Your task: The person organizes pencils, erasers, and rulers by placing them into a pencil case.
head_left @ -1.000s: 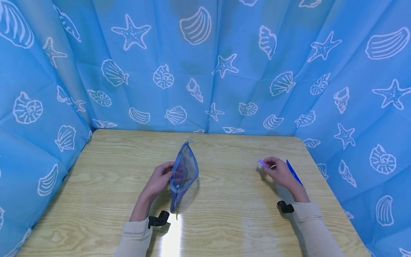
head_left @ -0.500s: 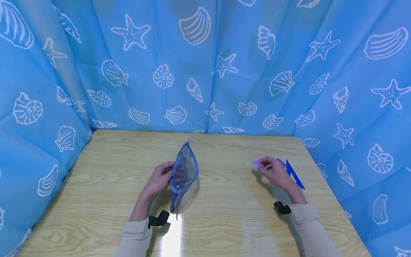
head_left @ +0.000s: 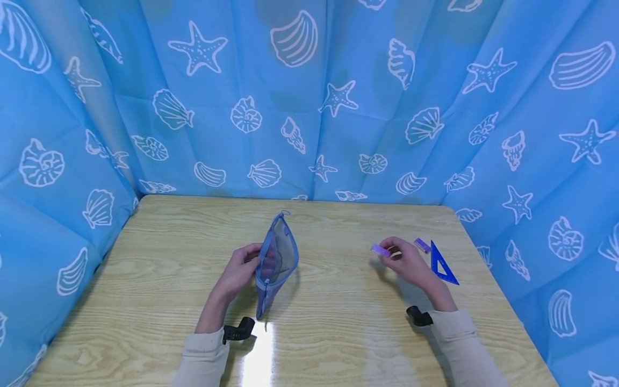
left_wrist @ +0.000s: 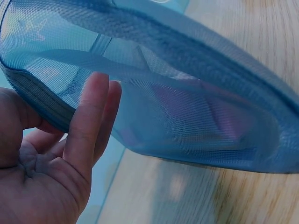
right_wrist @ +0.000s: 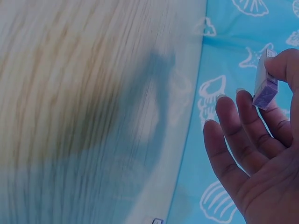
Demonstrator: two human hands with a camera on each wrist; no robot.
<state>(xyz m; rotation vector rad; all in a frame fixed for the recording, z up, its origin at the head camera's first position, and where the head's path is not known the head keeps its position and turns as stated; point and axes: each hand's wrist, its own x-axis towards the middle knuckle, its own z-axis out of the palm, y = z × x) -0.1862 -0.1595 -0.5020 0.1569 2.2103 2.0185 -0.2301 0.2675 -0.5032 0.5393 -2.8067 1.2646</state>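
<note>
My left hand (head_left: 239, 269) grips the near edge of a blue-grey mesh zip pouch (head_left: 288, 250), held upright with its mouth apart. In the left wrist view, the thumb is partly hidden behind the pouch rim, and a blurred pinkish shape shows through the mesh (left_wrist: 196, 156). To the right, my right hand (head_left: 408, 263) pinches a small purple-and-white eraser (head_left: 380, 250) above the table. The right wrist view shows that eraser (right_wrist: 265, 86) between thumb and forefinger, the other fingers loosely spread.
A second small purple block (head_left: 422, 245) lies on the wooden table (head_left: 338, 322) behind the right hand. Beside it is a blue triangular set square (head_left: 434, 252). A blue curtain with white shells (head_left: 309, 107) surrounds the table at the back and sides.
My right hand has moved left with the eraser, uncovering the second purple block and more of the set square. The left hand and pouch have stayed in place.
</note>
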